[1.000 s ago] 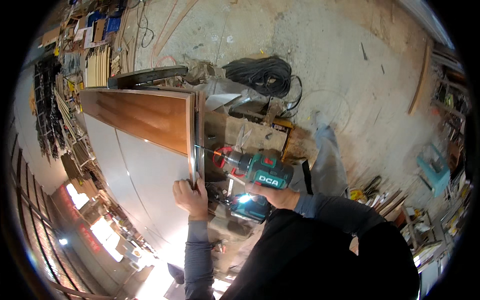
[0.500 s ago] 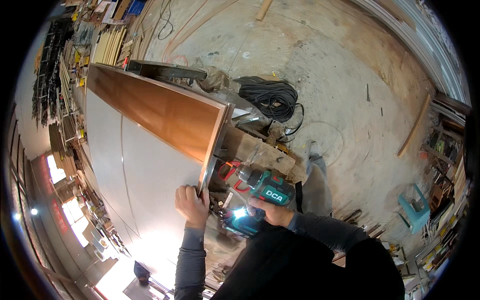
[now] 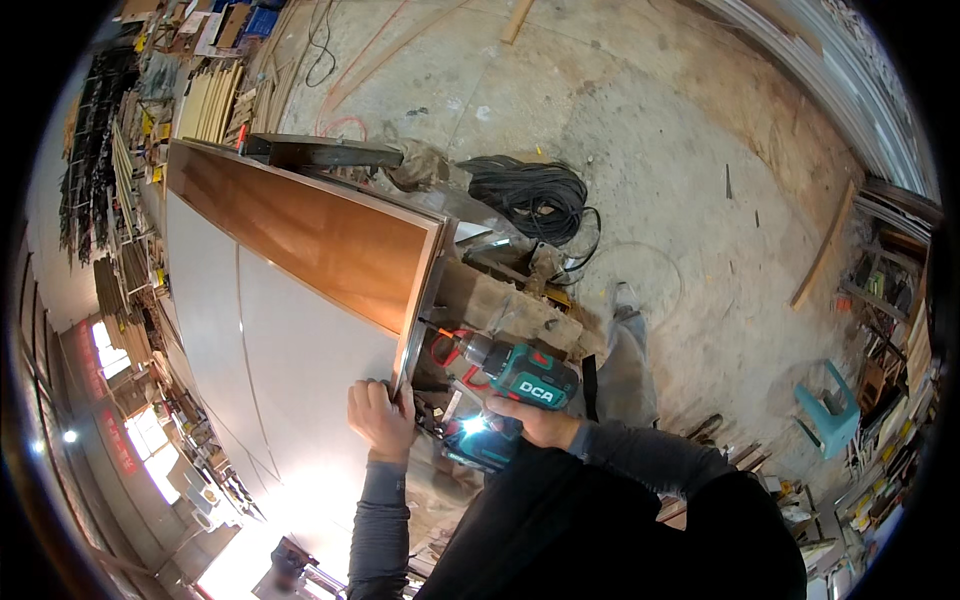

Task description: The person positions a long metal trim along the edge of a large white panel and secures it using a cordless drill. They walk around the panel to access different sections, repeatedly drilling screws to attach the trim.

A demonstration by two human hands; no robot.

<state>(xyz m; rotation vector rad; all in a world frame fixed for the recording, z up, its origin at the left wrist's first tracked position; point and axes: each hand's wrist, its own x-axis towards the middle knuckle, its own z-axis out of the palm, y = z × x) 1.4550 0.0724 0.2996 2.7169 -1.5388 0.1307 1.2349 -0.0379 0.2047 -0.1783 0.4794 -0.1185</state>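
Observation:
My right hand [image 3: 540,422] is wrapped round the grip of a green and black cordless drill [image 3: 536,378], its light shining. The drill points left, and its thin bit [image 3: 432,326] reaches close to the near end of a metal frame [image 3: 428,262]; whether it touches I cannot tell. The frame edges a large grey panel [image 3: 300,320] with a copper-coloured recess [image 3: 330,245]. My left hand [image 3: 382,418] is closed over the panel's near edge, thumb by the frame corner, fingers curled on the grey face. Red-handled pliers or a similar tool [image 3: 442,350] show behind the drill's nose.
A coil of black cable [image 3: 530,195] lies on the concrete floor beyond the panel. Dark metal support [image 3: 325,152] sticks out at the panel's far side. A teal stool [image 3: 830,410] stands at right, and a wooden strip [image 3: 826,245] lies near it. Long stock lines the left wall.
The drill has shifted slightly left, and its bit is nearer the frame edge. My left hand keeps its hold on the panel edge. The whole view has moved a little.

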